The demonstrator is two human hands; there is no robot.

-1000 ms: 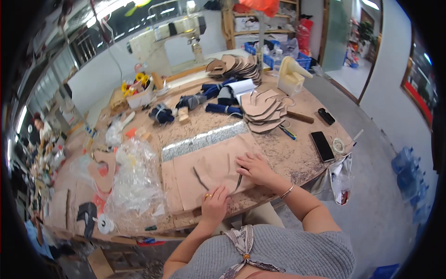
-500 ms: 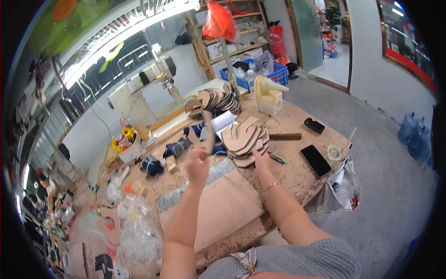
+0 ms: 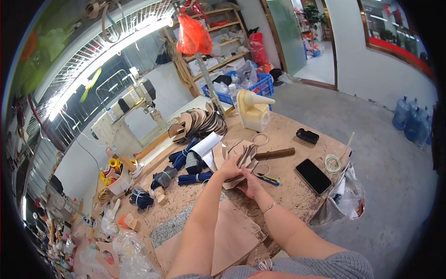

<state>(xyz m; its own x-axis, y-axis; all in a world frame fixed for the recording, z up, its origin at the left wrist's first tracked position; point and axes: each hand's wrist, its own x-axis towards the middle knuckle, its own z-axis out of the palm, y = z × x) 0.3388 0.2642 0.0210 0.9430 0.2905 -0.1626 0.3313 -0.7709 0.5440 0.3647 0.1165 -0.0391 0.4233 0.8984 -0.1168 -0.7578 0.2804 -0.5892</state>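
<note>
A stack of tan, leather-like cut pieces is tilted up between my hands at the middle of the worktable. My left hand grips its near left side. On the near right side, my right hand closes on the stack's lower edge, and some fingers are hidden. Just beyond the stack lie a white paper sheet and a dark brown bar. A utility knife rests beside my right hand. Below my forearms lies a flat tan sheet next to a grey speckled strip.
Bundled dark blue pieces lie on the left. A row of curved tan pieces stands behind, near a sewing machine. A cream glue pot, a black phone and a hanging bag are on the right.
My left hand has come down from its raised position, where it held a curved tan piece, onto the stack. Both hands now hold the stack, which has tilted up. The view has shifted.
</note>
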